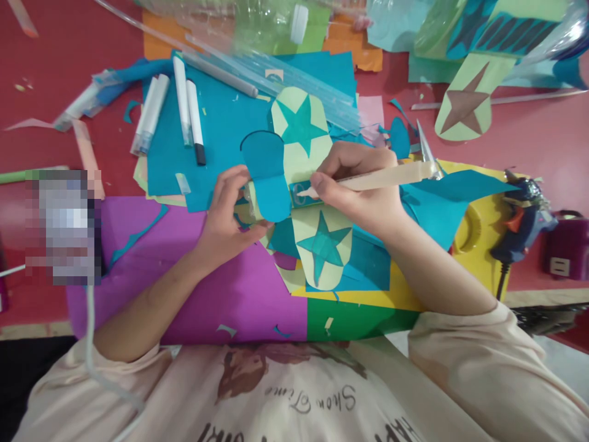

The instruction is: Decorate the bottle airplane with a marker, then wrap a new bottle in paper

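A paper craft shaped like an airplane [309, 169] lies in front of me, with pale green rounded wings, a teal star on each, and a blue paper tail piece [265, 178]. My left hand [232, 215] grips its tail end between the fingers and thumb. In my right hand [361, 181] is a cream-coloured marker pen [386, 178], held slantwise. Its tip touches a small blue strip [306, 193] between the wings, where a pale round outline shows. The underside of the craft is hidden.
White markers [194, 120] lie on blue paper at the back left. A hot glue gun [522, 221] and a yellow tape ring [468, 232] sit at right, near a pointed blade [427, 147]. Another starred craft [467, 104] is at the upper right; a blurred device [64, 227] is left.
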`<move>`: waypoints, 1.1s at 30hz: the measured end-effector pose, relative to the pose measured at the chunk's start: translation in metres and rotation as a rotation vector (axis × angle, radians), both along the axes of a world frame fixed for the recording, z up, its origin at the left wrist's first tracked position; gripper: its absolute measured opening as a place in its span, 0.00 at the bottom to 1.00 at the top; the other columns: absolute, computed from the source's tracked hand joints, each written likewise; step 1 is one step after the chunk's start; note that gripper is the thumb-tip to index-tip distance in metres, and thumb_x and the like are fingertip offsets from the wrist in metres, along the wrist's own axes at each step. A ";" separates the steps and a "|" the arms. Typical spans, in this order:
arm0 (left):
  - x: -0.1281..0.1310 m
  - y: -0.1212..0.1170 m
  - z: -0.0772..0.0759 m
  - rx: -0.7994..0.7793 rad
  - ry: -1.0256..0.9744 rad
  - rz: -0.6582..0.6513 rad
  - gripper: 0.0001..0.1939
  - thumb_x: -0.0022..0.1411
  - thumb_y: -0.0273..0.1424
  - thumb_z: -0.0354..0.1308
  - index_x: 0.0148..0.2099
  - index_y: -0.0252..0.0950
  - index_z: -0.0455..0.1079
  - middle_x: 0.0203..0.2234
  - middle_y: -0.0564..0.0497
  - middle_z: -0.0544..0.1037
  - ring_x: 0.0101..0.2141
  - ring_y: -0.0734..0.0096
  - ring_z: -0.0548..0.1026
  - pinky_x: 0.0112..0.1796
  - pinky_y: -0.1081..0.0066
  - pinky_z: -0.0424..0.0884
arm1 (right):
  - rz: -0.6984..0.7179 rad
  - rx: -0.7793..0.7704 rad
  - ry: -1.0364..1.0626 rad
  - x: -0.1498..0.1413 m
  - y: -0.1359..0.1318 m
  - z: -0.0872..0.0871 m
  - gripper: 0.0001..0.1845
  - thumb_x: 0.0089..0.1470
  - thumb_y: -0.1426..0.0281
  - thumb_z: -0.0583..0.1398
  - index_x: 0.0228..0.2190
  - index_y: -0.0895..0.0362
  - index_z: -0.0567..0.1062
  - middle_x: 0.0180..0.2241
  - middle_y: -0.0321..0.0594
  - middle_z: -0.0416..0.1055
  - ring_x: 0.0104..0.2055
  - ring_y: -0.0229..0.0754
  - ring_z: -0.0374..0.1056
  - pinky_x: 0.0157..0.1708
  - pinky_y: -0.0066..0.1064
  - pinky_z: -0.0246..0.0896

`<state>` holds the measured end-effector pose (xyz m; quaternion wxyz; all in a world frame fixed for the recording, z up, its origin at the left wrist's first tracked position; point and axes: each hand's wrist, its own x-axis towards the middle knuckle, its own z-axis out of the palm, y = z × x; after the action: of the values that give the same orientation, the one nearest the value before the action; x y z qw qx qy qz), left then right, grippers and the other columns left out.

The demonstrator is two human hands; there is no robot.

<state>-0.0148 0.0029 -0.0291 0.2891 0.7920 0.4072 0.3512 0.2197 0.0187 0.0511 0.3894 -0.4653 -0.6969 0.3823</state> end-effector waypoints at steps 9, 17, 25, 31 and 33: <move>0.000 -0.001 0.000 -0.028 -0.015 0.010 0.32 0.59 0.50 0.60 0.61 0.50 0.53 0.58 0.44 0.60 0.60 0.50 0.63 0.49 0.54 0.74 | 0.012 0.021 -0.008 0.000 0.000 0.002 0.17 0.53 0.64 0.58 0.17 0.53 0.61 0.17 0.33 0.63 0.20 0.33 0.56 0.20 0.29 0.53; 0.001 -0.001 0.000 -0.021 -0.019 0.016 0.32 0.59 0.51 0.59 0.61 0.50 0.53 0.58 0.43 0.60 0.60 0.52 0.63 0.49 0.55 0.74 | -0.013 0.047 -0.007 0.000 0.000 -0.002 0.18 0.55 0.63 0.60 0.19 0.53 0.61 0.17 0.32 0.61 0.20 0.33 0.55 0.20 0.30 0.53; 0.002 -0.001 0.001 -0.003 -0.020 0.021 0.32 0.59 0.51 0.59 0.60 0.50 0.53 0.57 0.44 0.61 0.59 0.53 0.64 0.49 0.54 0.74 | -0.039 0.036 0.040 0.000 -0.001 0.001 0.17 0.55 0.67 0.60 0.19 0.54 0.61 0.18 0.31 0.61 0.21 0.32 0.56 0.22 0.29 0.55; 0.001 -0.001 0.002 -0.023 0.003 0.010 0.32 0.59 0.49 0.60 0.60 0.50 0.53 0.58 0.43 0.60 0.60 0.52 0.63 0.48 0.56 0.75 | -0.063 0.019 -0.027 0.000 -0.001 -0.003 0.18 0.57 0.59 0.59 0.21 0.53 0.61 0.20 0.32 0.61 0.22 0.34 0.57 0.22 0.29 0.58; 0.000 -0.001 0.001 -0.022 0.002 0.007 0.33 0.59 0.50 0.61 0.61 0.50 0.53 0.58 0.44 0.60 0.59 0.52 0.63 0.48 0.56 0.75 | -0.063 0.028 -0.042 0.000 -0.001 -0.004 0.18 0.56 0.59 0.59 0.21 0.53 0.61 0.20 0.32 0.61 0.22 0.34 0.56 0.22 0.30 0.57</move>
<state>-0.0149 0.0023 -0.0282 0.2962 0.7875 0.4144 0.3468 0.2202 0.0181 0.0473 0.3930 -0.4895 -0.6951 0.3503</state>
